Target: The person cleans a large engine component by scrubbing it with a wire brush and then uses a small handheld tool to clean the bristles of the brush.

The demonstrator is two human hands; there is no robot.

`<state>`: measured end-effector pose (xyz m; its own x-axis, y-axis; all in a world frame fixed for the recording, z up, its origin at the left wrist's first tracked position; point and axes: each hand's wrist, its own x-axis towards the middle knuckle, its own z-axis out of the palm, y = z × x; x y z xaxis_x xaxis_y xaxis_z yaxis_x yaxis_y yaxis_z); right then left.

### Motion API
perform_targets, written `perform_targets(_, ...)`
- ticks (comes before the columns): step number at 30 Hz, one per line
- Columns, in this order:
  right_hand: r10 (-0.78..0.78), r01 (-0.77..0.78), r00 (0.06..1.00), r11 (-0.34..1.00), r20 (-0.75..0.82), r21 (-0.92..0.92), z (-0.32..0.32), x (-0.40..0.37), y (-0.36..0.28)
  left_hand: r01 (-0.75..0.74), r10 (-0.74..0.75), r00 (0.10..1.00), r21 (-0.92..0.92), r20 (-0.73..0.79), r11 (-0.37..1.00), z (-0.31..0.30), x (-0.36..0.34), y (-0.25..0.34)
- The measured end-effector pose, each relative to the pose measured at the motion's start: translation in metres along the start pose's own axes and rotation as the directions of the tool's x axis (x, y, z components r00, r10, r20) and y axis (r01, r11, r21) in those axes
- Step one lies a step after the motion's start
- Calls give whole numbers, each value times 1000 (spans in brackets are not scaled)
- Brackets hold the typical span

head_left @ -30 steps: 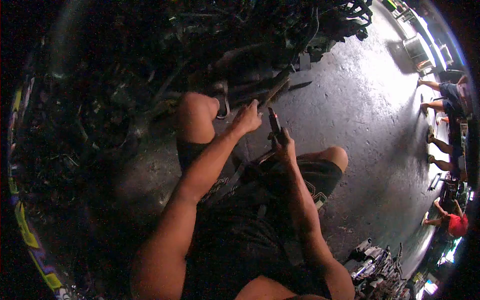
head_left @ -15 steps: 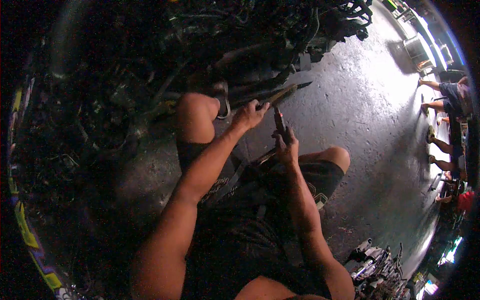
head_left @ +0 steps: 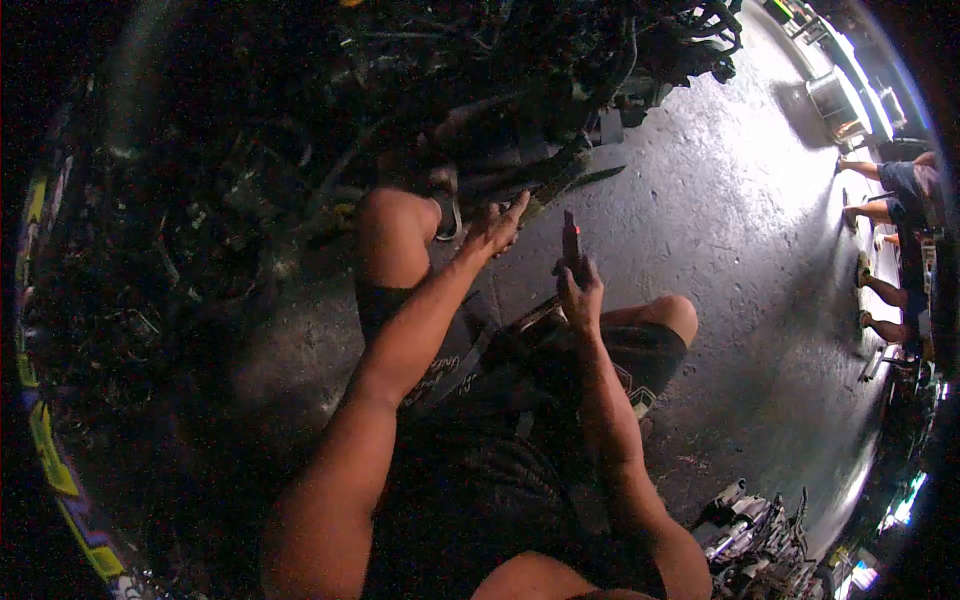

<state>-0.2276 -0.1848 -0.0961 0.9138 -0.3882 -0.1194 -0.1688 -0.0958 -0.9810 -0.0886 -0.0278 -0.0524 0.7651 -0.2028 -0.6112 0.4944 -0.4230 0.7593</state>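
My left hand point(head_left: 494, 230) is closed around the near end of a long, brownish, cable-like length point(head_left: 562, 183), with the index finger stretched along it. The length runs up and right toward the dark heap, and its exact kind is hard to make out in the dim light. In my right hand point(head_left: 581, 288) is a slim, dark utility knife point(head_left: 571, 240) with a small red mark, pointing up and away. A gap of bare floor separates the knife from the left hand.
A dark tangle of wire harnesses and parts point(head_left: 480, 60) fills the left and top. A long flat dark strip point(head_left: 600, 177) lies on the concrete floor point(head_left: 720, 210). Scrap metal pieces point(head_left: 755, 530) lie at lower right. Other people's legs point(head_left: 885, 292) show at the far right.
My right hand and the knife have moved slightly right, away from the left hand. My left hand has shifted slightly, its index finger now extended, and the held length has swung upward.
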Motion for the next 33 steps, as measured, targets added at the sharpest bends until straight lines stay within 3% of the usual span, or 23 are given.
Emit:
perform_targets(2,61,-62,998,998,33,20,-2,3,17,-50,47,995,-34,-91,998,1,-1,0)
perform_targets(4,65,-66,998,998,19,25,0,2,11,-26,27,1000,-77,15,997,-3,-4,5)
perform_targets(9,84,-80,994,995,73,-58,-3,0,0,-23,25,1000,-110,19,994,-4,-17,15)
perform_targets(11,87,-89,996,995,36,35,1,-2,-9,-33,39,998,-112,50,993,-4,-14,12)
perform_targets(12,85,-87,996,996,35,35,1,-1,-4,-49,55,997,-99,52,994,-3,-12,10)
perform_targets(14,-85,89,994,994,64,-70,1,0,6,-66,71,996,-86,53,994,-1,-6,6)
perform_targets(17,44,-42,997,999,70,-34,2,0,-4,-61,62,996,-29,61,998,0,-8,9)
perform_targets(20,-33,33,999,999,42,0,4,0,19,-76,77,997,-49,17,996,2,-10,10)
perform_targets(24,47,-46,998,998,46,-35,2,-1,0,-54,55,998,-29,19,998,0,-14,13)
perform_targets(27,-31,32,999,999,35,-26,2,-1,1,-73,74,997,-32,7,997,1,-12,12)
perform_targets(29,165,-173,980,983,111,68,-1,-5,-30,-92,92,996,-39,4,995,0,-10,9)
perform_targets(30,163,-171,981,983,109,68,0,-3,-9,-90,90,996,-34,18,995,-1,-10,10)
perform_targets(32,-145,145,989,989,3,-22,2,7,53,-90,91,995,-31,31,995,-1,-12,13)
perform_targets(33,-143,143,990,989,5,-22,1,6,44,-87,87,996,-33,13,996,0,-14,14)
